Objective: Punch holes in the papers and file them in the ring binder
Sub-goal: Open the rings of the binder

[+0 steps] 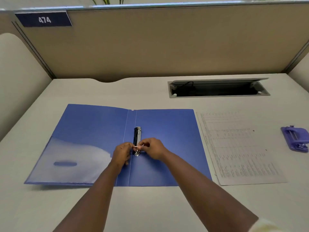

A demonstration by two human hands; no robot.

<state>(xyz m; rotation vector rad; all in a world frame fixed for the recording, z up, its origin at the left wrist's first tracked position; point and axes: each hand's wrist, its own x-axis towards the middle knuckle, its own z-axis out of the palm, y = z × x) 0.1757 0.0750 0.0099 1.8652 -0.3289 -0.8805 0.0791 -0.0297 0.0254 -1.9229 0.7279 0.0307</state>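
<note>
Blue ring binder (167, 139) lies open flat on the table (150, 206), both hands meeting over its spine mechanism (137, 137). Left hand (121, 154) and right hand (153, 148) each pinch one side of the near ring (136, 147), fingers curled in, thumbs toward each other; looks like they are pulling the ring halves apart, though whether the ring is already parted is too small to tell. Risks from here: if only the near ring is pulled, the far ring may stay closed or the mechanism may snap back on a fingertip; uneven pull could skid the light binder across the table. Both forearms reach straight forward from the near edge, wrists low, converging in a narrow V. Papers (240, 148) lie flat well to the right of the right hand, just beside the binder's right cover. Purple hole punch (296, 139) sits farther right still, beyond the papers, near the frame edge. Small dark dots show on the sheet; whether they are punched holes is unclear.
</note>
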